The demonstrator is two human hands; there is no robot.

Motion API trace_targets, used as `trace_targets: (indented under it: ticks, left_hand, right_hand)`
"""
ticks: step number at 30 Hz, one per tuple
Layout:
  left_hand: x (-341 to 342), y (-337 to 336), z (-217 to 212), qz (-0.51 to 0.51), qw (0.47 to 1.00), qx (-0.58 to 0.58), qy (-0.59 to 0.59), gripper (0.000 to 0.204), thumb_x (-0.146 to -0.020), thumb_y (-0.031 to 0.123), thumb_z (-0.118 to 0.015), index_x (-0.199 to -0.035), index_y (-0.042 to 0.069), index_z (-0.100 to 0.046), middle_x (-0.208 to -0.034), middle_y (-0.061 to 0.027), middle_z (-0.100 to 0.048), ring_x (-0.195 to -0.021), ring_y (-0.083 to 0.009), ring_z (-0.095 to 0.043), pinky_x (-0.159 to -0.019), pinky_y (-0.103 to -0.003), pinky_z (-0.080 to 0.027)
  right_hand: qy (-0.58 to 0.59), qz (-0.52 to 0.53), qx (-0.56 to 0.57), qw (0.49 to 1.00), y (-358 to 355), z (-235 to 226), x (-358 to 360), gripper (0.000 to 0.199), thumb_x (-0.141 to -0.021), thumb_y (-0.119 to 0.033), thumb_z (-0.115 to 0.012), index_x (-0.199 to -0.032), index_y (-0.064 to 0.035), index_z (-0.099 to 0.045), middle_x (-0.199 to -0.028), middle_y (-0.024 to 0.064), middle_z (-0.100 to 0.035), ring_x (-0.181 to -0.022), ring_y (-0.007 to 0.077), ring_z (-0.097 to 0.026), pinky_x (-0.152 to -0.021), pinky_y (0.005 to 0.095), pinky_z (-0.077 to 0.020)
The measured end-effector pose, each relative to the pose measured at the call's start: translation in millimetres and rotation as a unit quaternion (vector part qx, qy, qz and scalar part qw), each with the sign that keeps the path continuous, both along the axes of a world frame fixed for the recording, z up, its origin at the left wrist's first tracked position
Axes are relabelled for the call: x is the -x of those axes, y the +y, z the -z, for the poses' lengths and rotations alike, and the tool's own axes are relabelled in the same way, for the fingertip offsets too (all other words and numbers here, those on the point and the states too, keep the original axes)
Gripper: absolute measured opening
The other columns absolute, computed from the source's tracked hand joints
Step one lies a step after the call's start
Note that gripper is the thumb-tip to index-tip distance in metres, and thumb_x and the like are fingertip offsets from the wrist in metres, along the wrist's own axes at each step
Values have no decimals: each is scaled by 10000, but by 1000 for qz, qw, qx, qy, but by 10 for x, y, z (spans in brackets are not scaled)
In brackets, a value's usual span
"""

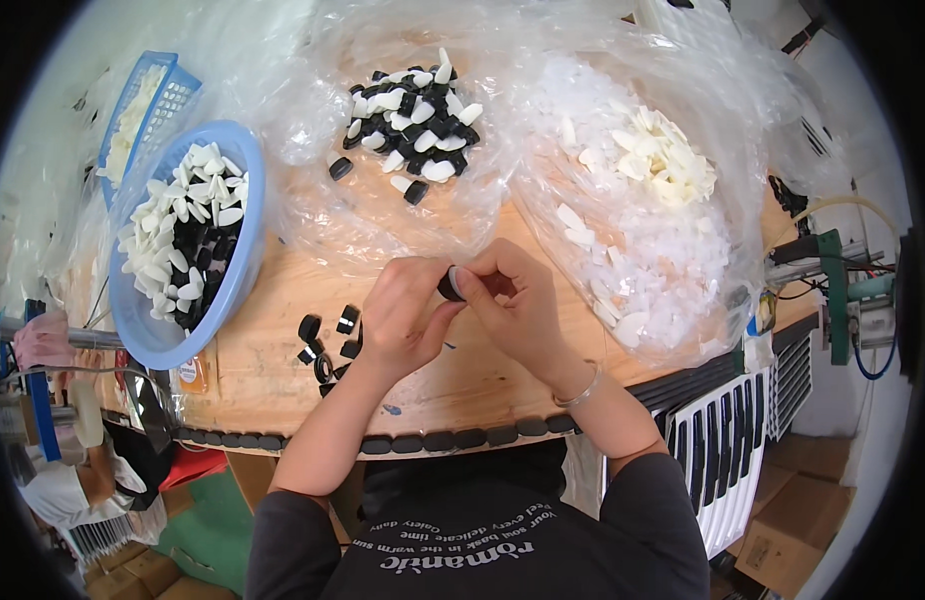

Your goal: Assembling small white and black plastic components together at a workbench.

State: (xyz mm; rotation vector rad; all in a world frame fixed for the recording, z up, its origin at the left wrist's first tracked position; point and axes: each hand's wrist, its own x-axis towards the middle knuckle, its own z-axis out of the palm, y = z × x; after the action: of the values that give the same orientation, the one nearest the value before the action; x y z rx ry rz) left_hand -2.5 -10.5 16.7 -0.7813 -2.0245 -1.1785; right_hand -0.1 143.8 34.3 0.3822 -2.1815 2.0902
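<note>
In front of my chest both hands meet over a small black plastic piece (449, 286) with a pale rim. My left hand (391, 312) is closed, its fingers curled around the far side of the piece. From the other side my right hand (513, 300) pinches it, thumb against the pale edge. Left of my left forearm lie several loose black ring-shaped parts (323, 368) on the wooden table (453, 390). Beyond my hands is a pile of black parts with white oval pieces (413, 120) on clear plastic sheeting.
A blue oval basin (251, 165) with white oval pieces and black parts stands at left, beside a blue basket (183, 82) of cream pieces. A clear plastic bag (673, 300) of whitish flat pieces lies at right. Dark blocks (438, 440) line the near table edge.
</note>
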Motion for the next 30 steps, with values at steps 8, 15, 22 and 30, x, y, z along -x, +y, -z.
trace_targets:
  ticks: [8,15,22,30]
  left_hand:
    - [-12,-12,5,54,998,16,7,443,-618,-44,-724,-1042,-64,-599,-932,-148,-637,-817,-320,-610,-701,-365,-513]
    - [-8,6,-22,32,999,35,8,468,-628,-17,-738,-1076,-35,-603,-915,-150,-645,-772,-315,-610,-673,-352,-508]
    - [2,-9,10,9,991,17,-136,445,-715,11,-728,-1135,-15,-585,-936,-144,-628,-828,-268,-592,-708,-341,-495]
    - [27,-167,89,97,846,-201,-484,125,-894,97,-628,-921,-24,-646,-772,-5,-614,-726,-49,-541,-638,-203,-435]
  right_hand:
    - [-231,-141,129,954,97,19,19,103,-913,-82,-591,-986,-51,-524,-879,17,-586,-758,62,-576,-617,209,-486]
    - [-257,-168,208,929,115,238,67,103,-922,-78,-573,-999,-43,-514,-896,30,-605,-792,78,-585,-672,217,-495]
    - [-134,-111,91,981,130,180,140,238,-887,-82,-641,-1099,7,-579,-912,75,-668,-769,89,-616,-652,217,-509]
    - [-141,-43,124,981,159,148,130,204,-868,-14,-631,-1062,48,-618,-883,110,-684,-665,125,-644,-603,233,-538]
